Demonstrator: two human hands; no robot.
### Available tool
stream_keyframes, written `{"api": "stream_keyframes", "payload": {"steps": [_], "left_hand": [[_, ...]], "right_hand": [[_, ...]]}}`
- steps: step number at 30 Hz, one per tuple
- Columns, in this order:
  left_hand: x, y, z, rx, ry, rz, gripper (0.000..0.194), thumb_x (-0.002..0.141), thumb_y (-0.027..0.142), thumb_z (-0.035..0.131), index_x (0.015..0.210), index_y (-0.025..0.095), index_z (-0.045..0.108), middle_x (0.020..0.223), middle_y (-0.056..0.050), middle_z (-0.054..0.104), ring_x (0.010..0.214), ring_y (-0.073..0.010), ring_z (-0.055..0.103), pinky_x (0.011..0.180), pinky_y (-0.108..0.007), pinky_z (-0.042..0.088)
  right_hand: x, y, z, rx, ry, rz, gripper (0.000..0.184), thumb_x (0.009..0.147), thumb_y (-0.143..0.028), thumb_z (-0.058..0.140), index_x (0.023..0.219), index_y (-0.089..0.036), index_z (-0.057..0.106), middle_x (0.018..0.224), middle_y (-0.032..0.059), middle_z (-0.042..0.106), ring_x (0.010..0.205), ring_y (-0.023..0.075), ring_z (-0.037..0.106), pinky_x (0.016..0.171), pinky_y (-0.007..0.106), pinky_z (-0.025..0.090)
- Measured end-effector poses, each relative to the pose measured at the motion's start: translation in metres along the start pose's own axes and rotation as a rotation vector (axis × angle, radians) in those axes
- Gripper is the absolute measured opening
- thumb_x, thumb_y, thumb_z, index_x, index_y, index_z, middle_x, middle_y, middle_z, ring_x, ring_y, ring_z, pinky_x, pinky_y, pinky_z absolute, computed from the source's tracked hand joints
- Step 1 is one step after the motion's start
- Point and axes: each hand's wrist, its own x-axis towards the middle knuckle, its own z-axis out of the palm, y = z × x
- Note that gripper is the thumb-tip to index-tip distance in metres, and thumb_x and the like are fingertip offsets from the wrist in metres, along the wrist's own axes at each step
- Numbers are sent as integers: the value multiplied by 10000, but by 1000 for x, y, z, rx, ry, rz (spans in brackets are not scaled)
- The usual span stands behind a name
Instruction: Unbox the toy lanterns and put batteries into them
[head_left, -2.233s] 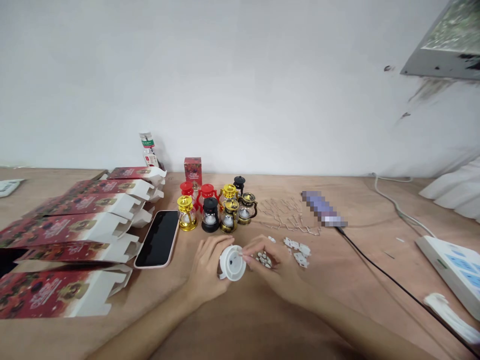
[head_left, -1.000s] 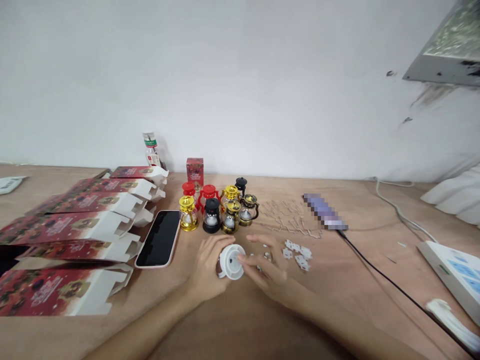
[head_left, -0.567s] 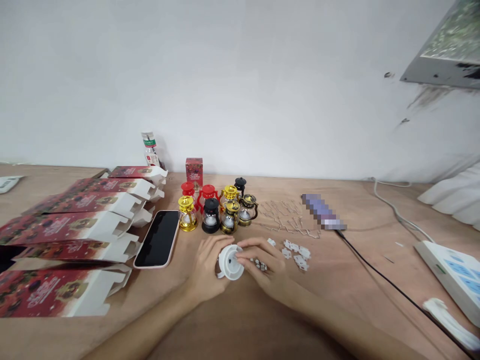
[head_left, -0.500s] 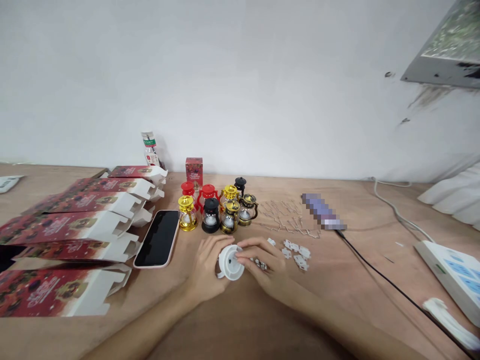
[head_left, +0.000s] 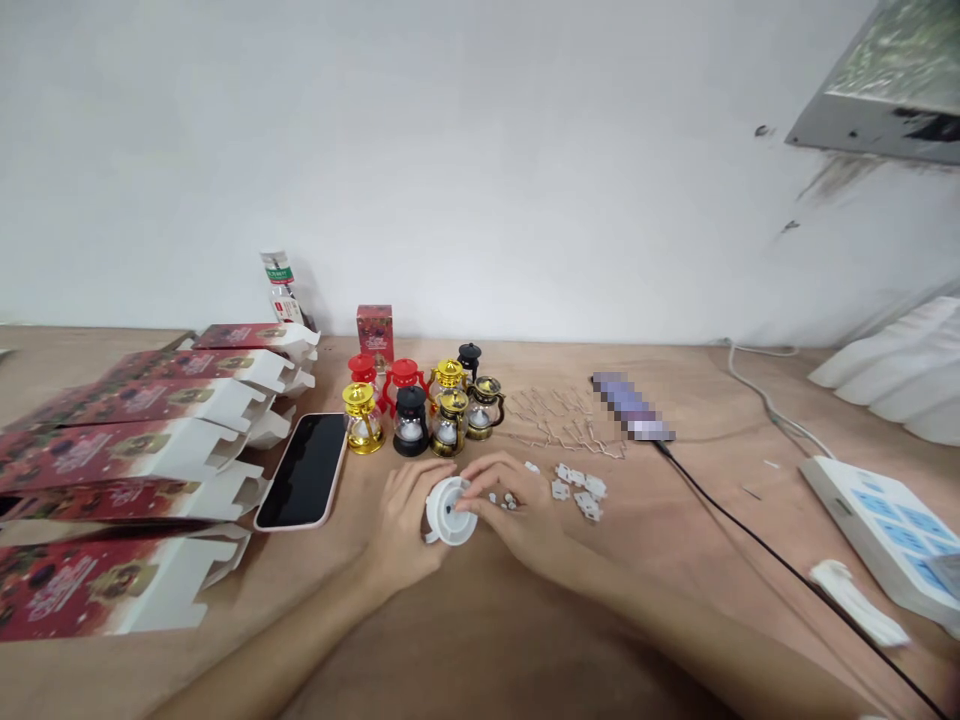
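My left hand [head_left: 409,525] is closed around a small white lantern [head_left: 448,532], its round hollow underside turned up toward me. A dark spot shows inside the recess. At the right edge of that base, the thumb and forefinger of my right hand [head_left: 517,515] are pinched together; whatever they may hold is too small to make out. Tiny silvery parts [head_left: 510,501] lie beneath the right hand, partly hidden. Just to the right are several white plastic pieces [head_left: 577,482]. Beyond my hands stand several little lanterns in red, gold, black [head_left: 411,425] and bronze.
Red printed boxes [head_left: 112,450] with open white flaps lie in a row at left, beside a phone [head_left: 304,470]. Thin bent wires [head_left: 559,420] are spread behind the white pieces. A second, blurred phone [head_left: 634,408] has a black cable. At right sits a white power strip [head_left: 885,530].
The whole view has shifted slightly, so everything appears a little further left and up. Both hands stay at the white lantern, with the right fingers still at its base.
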Motion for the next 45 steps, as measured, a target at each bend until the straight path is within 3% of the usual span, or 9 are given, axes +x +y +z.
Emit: {"api": "stream_keyframes", "payload": {"steps": [6, 11, 15, 25, 28, 32, 36, 41, 45], "left_hand": [[-1, 0, -2, 44, 6, -29, 420, 710, 171, 561, 1125, 215, 512, 1060, -87, 639, 971, -248, 595, 783, -356, 444], [-1, 0, -1, 53, 1, -13, 460, 689, 149, 546, 1142, 214, 496, 1067, -86, 630, 975, -248, 590, 782, -360, 444], [0, 0, -1, 54, 5, 2, 465, 686, 131, 535, 1142, 208, 491, 1066, -87, 629, 966, -242, 588, 763, -351, 438], [-1, 0, -1, 49, -6, 13, 482, 677, 122, 543, 1149, 205, 490, 1080, -89, 625, 970, -242, 586, 776, -351, 431], [-1, 0, -1, 52, -14, 23, 478, 680, 119, 536, 1149, 198, 489, 1076, -93, 623, 965, -240, 584, 777, -350, 427], [-1, 0, -1, 58, -17, 52, 431, 709, 145, 545, 1133, 193, 494, 1068, -98, 625, 955, -238, 586, 764, -342, 425], [-1, 0, -1, 60, -12, 108, 431, 717, 156, 552, 1144, 179, 494, 1065, -108, 625, 940, -233, 587, 764, -335, 420], [0, 0, -2, 64, -21, 131, 487, 681, 119, 520, 1163, 181, 485, 1073, -111, 629, 946, -238, 593, 740, -331, 411], [1, -1, -1, 71, -31, 132, 501, 672, 120, 527, 1168, 176, 484, 1067, -112, 629, 931, -235, 594, 734, -327, 403]], "right_hand": [[5, 12, -19, 80, -45, 161, 149, 837, -365, 605, 839, -216, 613, 898, 43, 665, 864, 170, 626, 767, 322, 505], [16, 37, -44, -301, -284, 250, 197, 673, -172, 742, 794, -196, 588, 819, 5, 600, 725, 153, 556, 644, 284, 448], [20, 49, -41, -475, -443, 281, 306, 550, -81, 800, 737, -179, 578, 794, -6, 570, 725, 152, 533, 632, 262, 417], [17, 61, -62, -552, -371, 277, 234, 675, 43, 540, 665, -180, 612, 719, 25, 634, 789, 205, 581, 682, 305, 420], [15, 41, -59, -515, -330, 207, 228, 747, 3, 504, 740, -190, 626, 776, 24, 660, 800, 190, 595, 706, 307, 434], [11, 4, -40, -374, -283, -95, 89, 874, -200, 544, 835, -195, 624, 799, 29, 674, 772, 169, 594, 717, 311, 437], [13, -7, -31, -346, -259, -300, 183, 885, -322, 565, 767, -194, 620, 779, 37, 668, 720, 156, 585, 696, 312, 434], [41, 21, -54, -403, -129, -83, 212, 905, -302, 511, 753, -189, 605, 758, 36, 665, 747, 166, 611, 711, 304, 457], [69, 47, -83, -848, -278, 232, 132, 865, -249, 555, 791, -178, 638, 896, 74, 690, 930, 229, 598, 849, 357, 413]]}}
